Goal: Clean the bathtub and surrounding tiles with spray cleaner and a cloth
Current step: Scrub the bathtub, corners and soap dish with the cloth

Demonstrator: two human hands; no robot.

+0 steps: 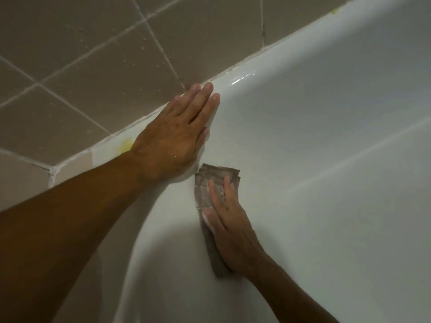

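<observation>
Left hand (172, 138) flat, fingers straight, resting on bathtub (326, 136) rim beside brown tiles (81, 66). Right hand (229, 226), fingers extended, presses folded brown cloth (210, 190) against tub's inner wall below rim.

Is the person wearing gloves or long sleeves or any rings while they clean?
No. The left hand and the right hand are both bare, with no gloves. No rings, watch or bracelets show. Both forearms are uncovered as far as the picture reaches, so no sleeves show. The fingernails are short and unpainted.
</observation>
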